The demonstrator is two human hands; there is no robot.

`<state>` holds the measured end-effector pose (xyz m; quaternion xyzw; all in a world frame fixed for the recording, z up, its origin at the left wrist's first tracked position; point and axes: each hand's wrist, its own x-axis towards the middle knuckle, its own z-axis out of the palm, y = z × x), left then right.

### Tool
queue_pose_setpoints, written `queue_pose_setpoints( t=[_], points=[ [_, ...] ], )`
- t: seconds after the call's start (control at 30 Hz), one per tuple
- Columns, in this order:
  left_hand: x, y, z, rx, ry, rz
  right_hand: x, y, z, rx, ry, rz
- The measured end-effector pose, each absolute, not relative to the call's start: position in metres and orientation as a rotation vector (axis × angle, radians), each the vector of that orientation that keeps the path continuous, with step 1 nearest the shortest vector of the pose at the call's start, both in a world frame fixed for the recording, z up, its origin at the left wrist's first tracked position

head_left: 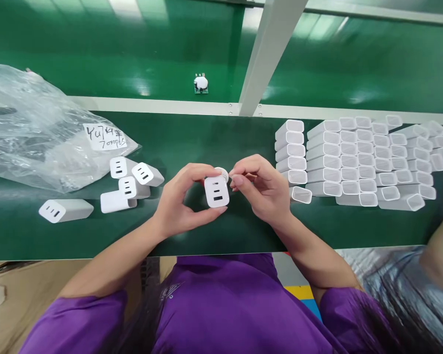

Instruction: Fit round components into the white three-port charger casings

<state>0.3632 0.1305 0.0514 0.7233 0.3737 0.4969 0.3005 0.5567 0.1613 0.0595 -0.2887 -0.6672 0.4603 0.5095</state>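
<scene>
My left hand [186,196] grips a white charger shell [216,192] between thumb and fingers, its end face with three slots turned up towards me. Behind the shell's upper right edge shows a small round white piece [222,173], partly hidden, at my left fingertips. Close to the right of it, my right hand [260,189] is closed in a pinch. What those fingertips hold, if anything, is too small to make out. To the left lie several more slotted white charger shells [147,174], one of them apart from the group [74,209].
Open-ended translucent white sleeves [323,162] lie stacked in rows on the right. A clear plastic bag [47,132] with a handwritten label [105,136] sits at left. A small circuit board [201,83] lies beyond the pale rail [162,105]. A post [269,54] rises behind my hands.
</scene>
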Motion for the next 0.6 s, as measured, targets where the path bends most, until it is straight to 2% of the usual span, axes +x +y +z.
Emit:
queue_pose_setpoints(
  t=[0.6],
  points=[
    [0.3615,0.131,0.0531,1.896,1.002,1.271,0.5568,0.1608,0.0603,-0.762,-1.675,1.131]
  ],
)
